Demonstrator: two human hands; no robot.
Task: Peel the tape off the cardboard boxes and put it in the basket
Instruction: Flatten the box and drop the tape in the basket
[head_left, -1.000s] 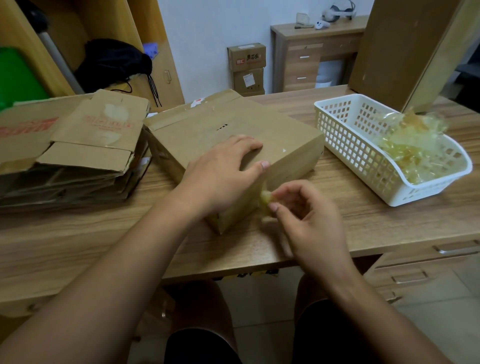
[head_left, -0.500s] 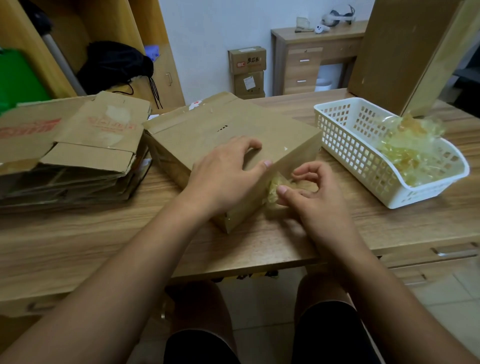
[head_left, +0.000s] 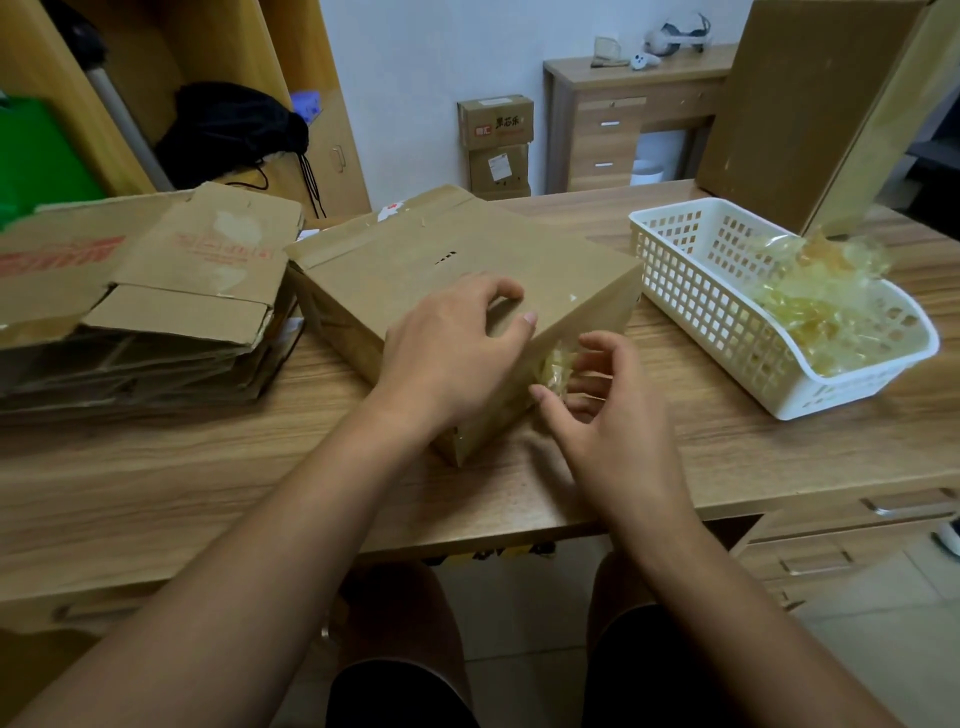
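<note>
Head view: your left hand (head_left: 452, 353) presses on top of the cardboard box (head_left: 415, 260), fingers bent and close together. At its near right side, your right hand (head_left: 608, 415) curls thumb and spread fingers round a crumpled tape wad (head_left: 556, 366) that touches the box. The white basket (head_left: 701, 312), right of the box, holds a heap of peeled tape (head_left: 821, 312). Flattened boxes (head_left: 156, 291) are stacked left.

White wall (head_left: 415, 78); wooden drawer desk (head_left: 613, 130) behind; pale tiled floor (head_left: 857, 649).
</note>
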